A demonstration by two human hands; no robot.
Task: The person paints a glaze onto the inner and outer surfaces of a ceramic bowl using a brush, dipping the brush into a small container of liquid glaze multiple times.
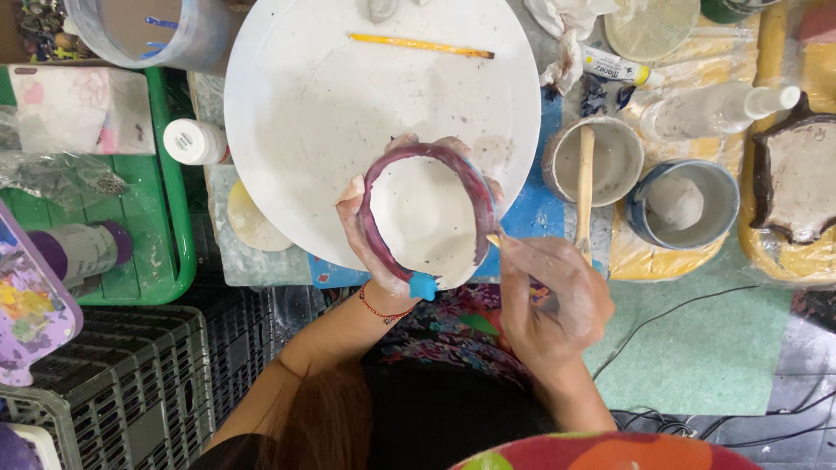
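Note:
My left hand (366, 235) cups a small clay bowl (422, 218) from below and the left; the bowl is white inside with a dark red-purple rim. My right hand (549, 296) grips a thin paintbrush (509, 245) whose tip touches the bowl's right rim. The bowl is held over the near edge of a large white round board (348, 96). A small light-blue object (423, 285) shows under the bowl near my left wrist.
A yellow brush (418, 44) lies on the board's far side. To the right stand a cup with a wooden stick (585, 165), a blue-rimmed bowl (684, 202), a paint tube (614, 67) and a brown-edged dish (797, 178). Left: white bottle (193, 141), green tray (170, 218), black crates (131, 374).

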